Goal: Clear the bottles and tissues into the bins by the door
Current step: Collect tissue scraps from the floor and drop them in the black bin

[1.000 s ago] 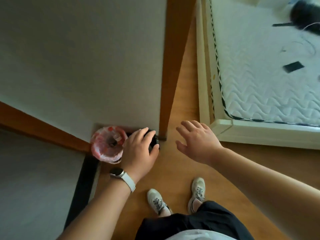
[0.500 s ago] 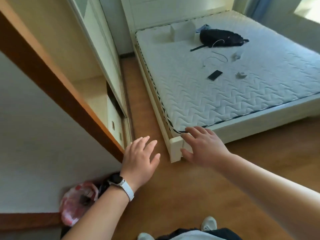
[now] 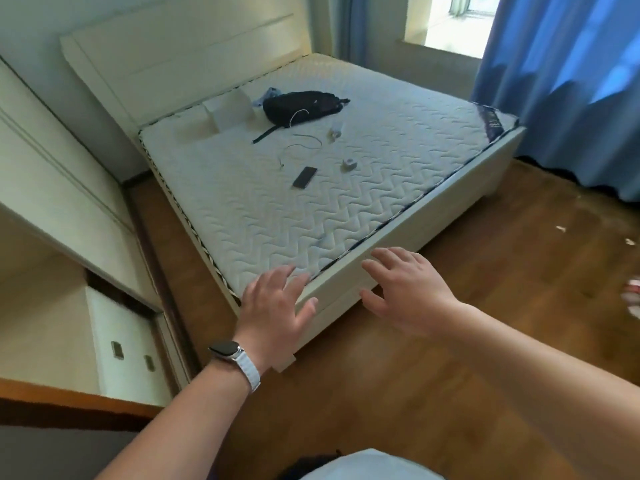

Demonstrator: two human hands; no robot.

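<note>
My left hand [image 3: 275, 306], with a watch on its wrist, hovers with fingers spread over the near corner of the bed [image 3: 398, 237]. My right hand [image 3: 405, 289] is beside it, also spread and holding nothing. Two small crumpled white tissues [image 3: 349, 163] [image 3: 335, 133] lie on the bare mattress. Small white scraps [image 3: 560, 229] lie on the wooden floor at the right, and a red-and-white object [image 3: 632, 296] shows at the right edge. The bins are out of view.
On the mattress lie a black bag [image 3: 299, 105], a white box [image 3: 228, 110], a white cable [image 3: 301, 147] and a dark phone [image 3: 304, 177]. A white wardrobe [image 3: 62, 188] stands at the left, blue curtains [image 3: 561, 81] at the right. Wooden floor surrounds the bed.
The view has swung up from the bins by the door frame toward the bed. My left hand has left the black bin and both hands now hover empty over the bed corner.
</note>
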